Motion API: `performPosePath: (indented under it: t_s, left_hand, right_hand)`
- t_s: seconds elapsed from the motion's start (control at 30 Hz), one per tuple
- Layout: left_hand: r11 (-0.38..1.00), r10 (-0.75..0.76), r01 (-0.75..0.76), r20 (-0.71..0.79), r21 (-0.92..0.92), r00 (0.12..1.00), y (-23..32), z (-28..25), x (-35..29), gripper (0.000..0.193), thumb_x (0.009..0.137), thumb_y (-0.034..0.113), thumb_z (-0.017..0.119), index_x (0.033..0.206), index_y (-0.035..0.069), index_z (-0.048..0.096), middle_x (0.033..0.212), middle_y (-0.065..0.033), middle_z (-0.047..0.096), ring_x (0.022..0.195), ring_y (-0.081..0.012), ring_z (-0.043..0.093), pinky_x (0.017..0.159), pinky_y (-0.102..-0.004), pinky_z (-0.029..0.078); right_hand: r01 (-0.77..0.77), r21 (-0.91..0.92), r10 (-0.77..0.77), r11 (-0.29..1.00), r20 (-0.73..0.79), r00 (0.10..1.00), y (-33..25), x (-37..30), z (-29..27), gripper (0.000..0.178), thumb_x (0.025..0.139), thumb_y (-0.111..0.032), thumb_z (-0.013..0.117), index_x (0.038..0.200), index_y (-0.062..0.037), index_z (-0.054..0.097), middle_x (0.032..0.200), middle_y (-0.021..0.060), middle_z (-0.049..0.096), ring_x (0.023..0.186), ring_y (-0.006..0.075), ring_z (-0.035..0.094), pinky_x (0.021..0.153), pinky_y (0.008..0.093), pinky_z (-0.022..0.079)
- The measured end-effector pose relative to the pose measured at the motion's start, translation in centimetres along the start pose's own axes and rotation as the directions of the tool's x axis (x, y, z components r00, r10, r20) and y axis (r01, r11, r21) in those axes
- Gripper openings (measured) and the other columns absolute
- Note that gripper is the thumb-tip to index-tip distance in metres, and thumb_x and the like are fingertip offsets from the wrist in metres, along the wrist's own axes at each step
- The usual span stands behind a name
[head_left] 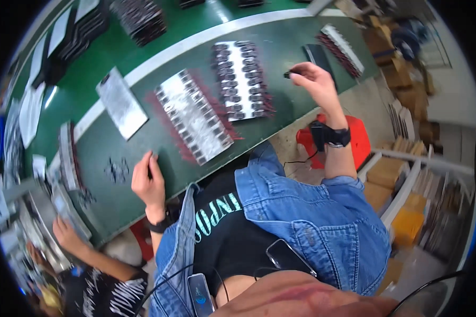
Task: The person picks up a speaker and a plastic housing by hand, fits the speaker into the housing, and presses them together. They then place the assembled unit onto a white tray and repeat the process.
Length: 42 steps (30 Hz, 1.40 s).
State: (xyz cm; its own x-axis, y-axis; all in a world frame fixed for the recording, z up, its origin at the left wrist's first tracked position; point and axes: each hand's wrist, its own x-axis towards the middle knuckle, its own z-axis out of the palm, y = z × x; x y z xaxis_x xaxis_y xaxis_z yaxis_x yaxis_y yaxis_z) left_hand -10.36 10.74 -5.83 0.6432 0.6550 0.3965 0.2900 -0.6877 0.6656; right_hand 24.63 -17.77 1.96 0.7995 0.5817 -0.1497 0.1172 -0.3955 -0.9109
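Right hand: my right hand is raised over the dark green desk, thumb and fingertips pinching a small black part at its far left side.
Left hand: my left hand is loosely curled near the desk's front edge, thumb and forefinger close together; I cannot tell whether anything sits between them.
Pinched part: held just off my fingertips, right of the white rectangular plate lined with black pieces and dark red wires.
Nearest my left hand: a loose scatter of small black pieces on the desk, to its left.
Between my hands: a silver rectangular metal plate edged with black pieces and red wires.
Wrists: black strapped device on the right, black band on the left.
Writing: pale green capitals cross my black shirt; white lettering marks a co-worker's black shirt.
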Motion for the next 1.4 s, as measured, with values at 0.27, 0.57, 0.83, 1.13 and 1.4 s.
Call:
performPosePath:
  t_s: [0.27, 0.57, 0.83, 1.13, 1.4]
  left_hand:
    - [0.995, -0.037, 0.051, -0.158, 0.09, 0.987, 0.1, -1.4, 0.9, 0.013, 0.087, 0.004, 0.07, 0.1, 0.004, 0.072, 0.088, -0.0119, 0.072, 0.077, -0.0276, 0.069, 0.069, -0.0347, 0.054]
    - [0.97, 0.235, -0.236, 0.02, 0.052, 0.972, 4.0, -0.9, 7.2, 0.011, 0.084, 0.009, 0.072, 0.095, 0.005, 0.071, 0.094, -0.0086, 0.071, 0.087, -0.0264, 0.068, 0.076, -0.0375, 0.055]
    - [0.999, 0.033, -0.033, -0.098, -0.008, 0.995, 1.1, -0.8, 2.4, 0.008, 0.084, 0.007, 0.071, 0.091, 0.005, 0.071, 0.09, -0.0086, 0.071, 0.088, -0.0278, 0.068, 0.078, -0.0372, 0.055]
    - [0.995, -0.073, 0.085, -0.203, 0.047, 0.976, -0.6, -2.9, -2.1, 0.008, 0.084, 0.005, 0.071, 0.091, 0.003, 0.071, 0.09, -0.011, 0.071, 0.09, -0.029, 0.069, 0.081, -0.0386, 0.054]
    - [0.997, -0.049, 0.06, -0.214, 0.045, 0.976, -1.3, -1.8, -3.5, 0.008, 0.083, 0.003, 0.071, 0.091, 0.003, 0.071, 0.091, -0.0104, 0.072, 0.092, -0.0291, 0.069, 0.085, -0.0394, 0.054]
  right_hand:
    - [0.082, 0.046, -0.087, 0.996, 0.113, 0.99, -4.5, 2.0, 6.3, 0.019, 0.092, -0.009, 0.069, 0.108, 0.0007, 0.067, 0.096, 0.0015, 0.068, 0.088, 0.0076, 0.062, 0.082, 0.0216, 0.048]
    - [0.228, -0.007, -0.207, 0.974, 0.394, 0.895, -8.7, 3.6, 12.6, 0.018, 0.093, -0.01, 0.069, 0.108, 0.0004, 0.067, 0.096, 0.0004, 0.068, 0.086, 0.0053, 0.061, 0.08, 0.0199, 0.047]
    - [0.49, -0.152, -0.331, 0.859, 0.565, 0.756, -11.2, 11.9, 15.4, 0.026, 0.095, -0.016, 0.067, 0.114, 0.0009, 0.066, 0.095, 0.0015, 0.067, 0.088, 0.0062, 0.06, 0.081, 0.0208, 0.047]
    - [0.535, -0.244, -0.13, 0.809, 0.813, 0.568, -11.5, 17.3, 23.9, 0.027, 0.096, -0.019, 0.066, 0.114, 0.0008, 0.065, 0.099, 0.0018, 0.067, 0.094, 0.0087, 0.061, 0.086, 0.023, 0.048]
    - [0.485, -0.256, -0.08, 0.836, 0.818, 0.569, -15.3, 13.5, 23.8, 0.02, 0.095, -0.012, 0.065, 0.112, -0.0013, 0.065, 0.098, 0.0019, 0.067, 0.08, 0.0097, 0.062, 0.071, 0.025, 0.052]
